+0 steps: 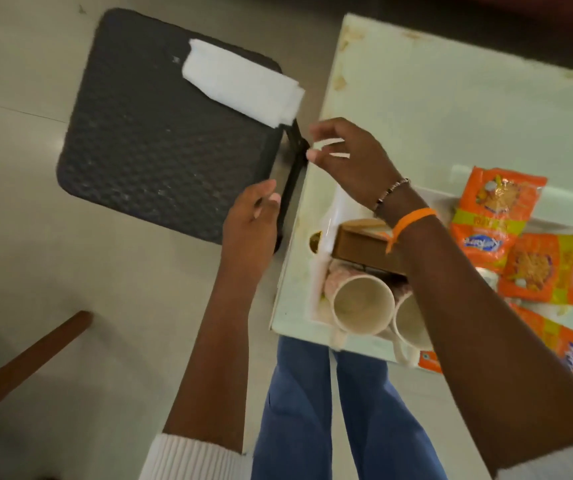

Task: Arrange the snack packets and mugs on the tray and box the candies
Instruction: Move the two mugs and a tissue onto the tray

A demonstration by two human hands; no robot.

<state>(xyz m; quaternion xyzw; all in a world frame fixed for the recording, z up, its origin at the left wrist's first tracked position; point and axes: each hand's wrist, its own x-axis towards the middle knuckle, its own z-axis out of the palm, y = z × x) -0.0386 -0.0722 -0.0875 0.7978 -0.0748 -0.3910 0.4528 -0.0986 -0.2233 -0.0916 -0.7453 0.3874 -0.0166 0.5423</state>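
You are looking at a fairly dim indoor picture with soft, even light and no hard shadows. The pale table at the upper right is the brightest large area, and its glossy top carries a faint sheen. The white cloth near the top centre is nearly blown out, its folds lost. A light motion blur softens the whole frame, most of all the fingertips at the centre. The wide lens bends straight lines toward the edges. The far upper right corner falls off into dark.
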